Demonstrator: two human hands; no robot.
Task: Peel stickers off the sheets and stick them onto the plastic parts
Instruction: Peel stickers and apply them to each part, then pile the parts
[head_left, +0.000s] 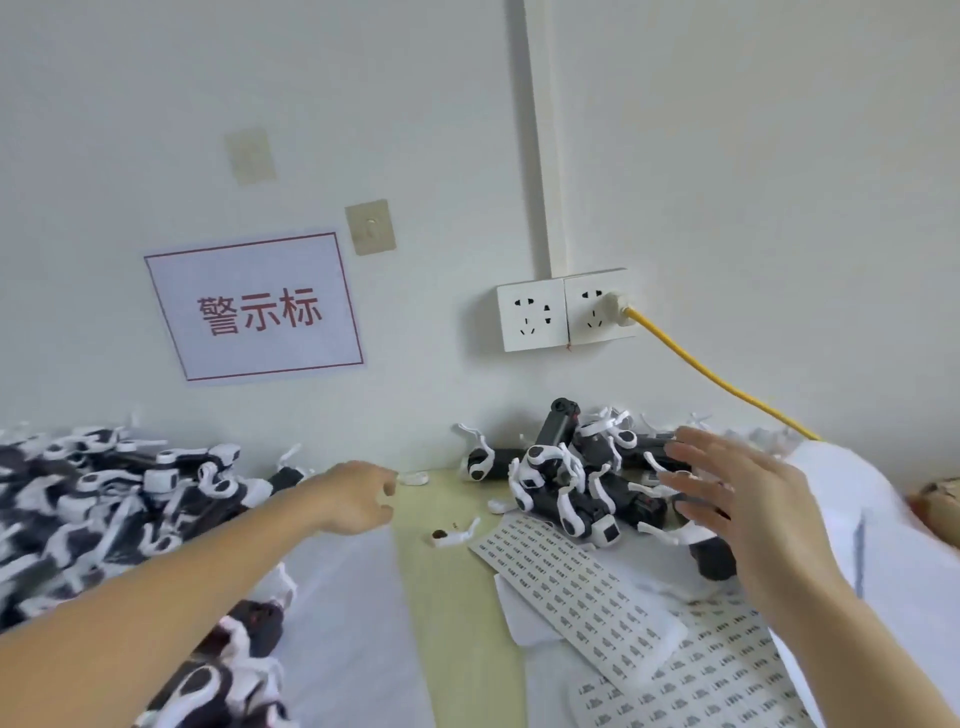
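My right hand (737, 499), grip wide and empty, reaches the center-right pile of plastic parts (566, 483); a careless grab could topple pieces onto the sticker sheets (576, 587).

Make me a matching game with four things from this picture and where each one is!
Things:
1. yellow cable
2. sticker sheet
3. red-bordered sign
4. big pile of plastic parts

Places:
A. taped on the wall, left of the sockets
B. plugged into the right wall socket
C. heaped at the left edge of the table
D. lying flat on the table below the right hand

Pairs: 1-B, 2-D, 3-A, 4-C
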